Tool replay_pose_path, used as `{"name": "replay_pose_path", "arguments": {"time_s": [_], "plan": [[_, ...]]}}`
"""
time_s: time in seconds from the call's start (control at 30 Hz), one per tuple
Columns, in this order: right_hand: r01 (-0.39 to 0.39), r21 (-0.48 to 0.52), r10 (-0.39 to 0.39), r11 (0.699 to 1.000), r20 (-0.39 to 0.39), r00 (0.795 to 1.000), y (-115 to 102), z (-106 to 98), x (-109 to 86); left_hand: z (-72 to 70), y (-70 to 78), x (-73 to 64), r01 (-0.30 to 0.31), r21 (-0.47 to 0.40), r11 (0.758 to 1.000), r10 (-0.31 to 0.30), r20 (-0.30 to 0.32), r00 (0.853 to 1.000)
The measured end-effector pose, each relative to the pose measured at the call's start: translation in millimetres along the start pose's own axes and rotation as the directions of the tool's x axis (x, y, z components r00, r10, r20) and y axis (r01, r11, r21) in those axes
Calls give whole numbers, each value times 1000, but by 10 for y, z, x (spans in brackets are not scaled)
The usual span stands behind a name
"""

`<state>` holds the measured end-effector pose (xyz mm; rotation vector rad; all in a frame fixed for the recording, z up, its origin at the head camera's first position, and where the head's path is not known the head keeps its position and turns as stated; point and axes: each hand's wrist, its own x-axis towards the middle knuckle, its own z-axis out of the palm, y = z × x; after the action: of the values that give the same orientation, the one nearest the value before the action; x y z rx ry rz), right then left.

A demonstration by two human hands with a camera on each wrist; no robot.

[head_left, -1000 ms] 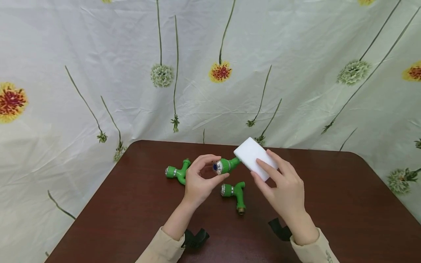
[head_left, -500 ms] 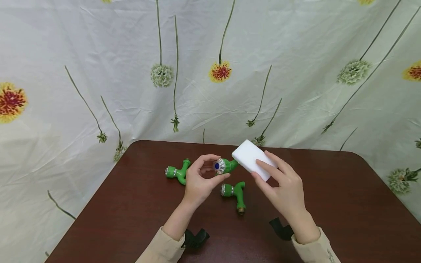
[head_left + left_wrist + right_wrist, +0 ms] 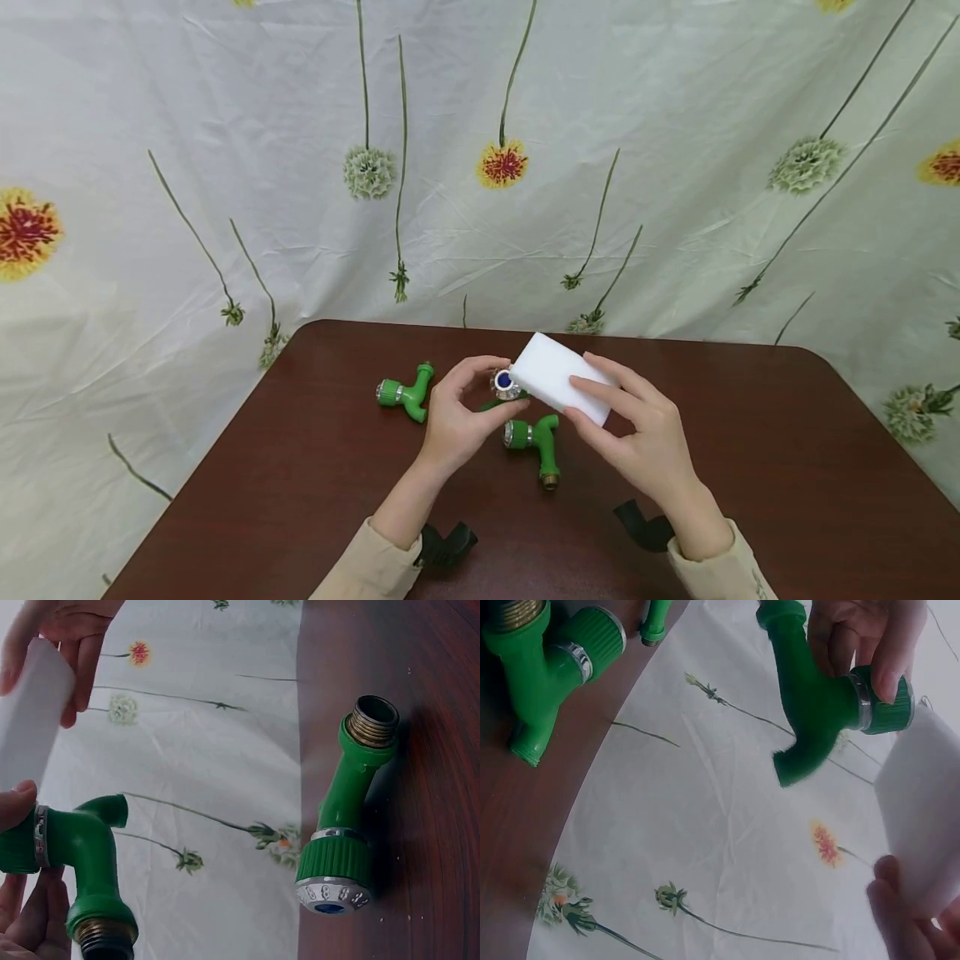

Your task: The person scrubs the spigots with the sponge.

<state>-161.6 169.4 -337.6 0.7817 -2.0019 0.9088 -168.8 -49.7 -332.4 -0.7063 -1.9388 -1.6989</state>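
My left hand (image 3: 459,421) grips a green faucet (image 3: 806,697) by its ribbed knob, thumb on one side and fingers on the other. The knob's silver end with a blue centre faces up toward the head view, where the sponge hides part of the body. In my right hand (image 3: 651,429) a white sponge block (image 3: 562,377) is pinched between thumb and fingers. One edge of the sponge lies against or very near the knob's silver end; I cannot tell whether they touch. Both things are held above the table.
Two more green faucets lie on the dark brown table (image 3: 750,450): one (image 3: 546,450) in front of the hands, another (image 3: 408,393) at the left. Black straps (image 3: 447,546) show by both wrists. A flowered white cloth (image 3: 675,167) hangs behind the table's far edge.
My right hand has moved left and slightly down, bringing the sponge over to the faucet's knob. The faucet has turned in my left hand, so its knob end faces up more.
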Motion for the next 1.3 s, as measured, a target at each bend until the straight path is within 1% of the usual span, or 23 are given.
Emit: {"name": "replay_pose_path", "arguments": {"time_s": [0.1, 0.17, 0.2, 0.27, 0.3, 0.37, 0.43, 0.5, 0.57, 0.63, 0.7, 0.8, 0.87, 0.9, 0.97, 1.03, 1.1, 1.13, 1.2, 1.3], "plan": [[-21, -24, 21, 1000, 15, 1000, -4, -10, 4, 0, -7, 3, -1, -7, 1000, 1, 1, 1000], [-35, -45, 35, 998, -8, 999, -7, -21, 12, -1, -6, 1, 12, -6, 1000, -12, -1, 1000], [-28, -45, 27, 999, -26, 999, -10, -23, 16, -2, -5, 0, 19, -7, 1000, -19, -1, 1000], [12, -26, -13, 1000, -41, 999, -20, -23, 27, -4, 1, -2, 33, -9, 999, -33, 0, 999], [48, -11, -48, 999, -40, 998, -23, -15, 31, -6, 3, -3, 34, -3, 999, -34, 0, 999], [103, 20, -103, 994, -17, 995, -30, 5, 36, -11, 5, -4, 26, 4, 1000, -26, 2, 1000], [123, 17, -123, 992, 6, 992, -25, 14, 34, -14, 7, -2, 22, 6, 1000, -22, 3, 1000], [106, -31, -107, 994, -6, 994, -15, 17, 31, -16, 11, 0, 23, 8, 1000, -23, 3, 1000], [65, -70, -68, 995, -44, 997, -10, 14, 26, -16, 13, 0, 26, 4, 1000, -26, 3, 1000], [52, -77, -58, 996, -83, 995, -18, 21, 24, -14, 15, -4, 25, 5, 1000, -25, 5, 1000], [91, -53, -95, 994, -90, 991, -39, 42, 23, -13, 19, -10, 23, 17, 1000, -24, 9, 1000], [195, -16, -196, 981, -43, 980, -78, 86, 20, -11, 25, -17, 7, 48, 999, -8, 14, 1000], [241, -28, -241, 970, -8, 970, -92, 106, 18, -11, 28, -18, 3, 63, 998, -4, 19, 1000], [250, -48, -251, 967, -4, 968, -93, 110, 18, -10, 28, -17, 3, 65, 998, -4, 21, 1000], [230, -103, -233, 968, -15, 972, -88, 102, 17, -9, 22, -17, 2, 60, 998, -4, 25, 1000], [179, -158, -190, 971, -55, 980, -78, 82, 18, -8, 22, -17, 16, 44, 999, -18, 30, 999], [131, -184, -151, 974, -95, 984, -75, 68, 18, -6, 22, -17, 27, 36, 999, -28, 32, 999], [125, -182, -146, 975, -106, 984, -80, 68, 18, -6, 24, -17, 30, 40, 999, -32, 32, 999], [155, -154, -172, 976, -101, 980, -97, 87, 17, -6, 32, -18, 37, 51, 998, -39, 32, 999], [253, -109, -259, 961, -45, 965, -123, 138, 16, -8, 34, -18, 38, 88, 995, -41, 30, 999]]}}
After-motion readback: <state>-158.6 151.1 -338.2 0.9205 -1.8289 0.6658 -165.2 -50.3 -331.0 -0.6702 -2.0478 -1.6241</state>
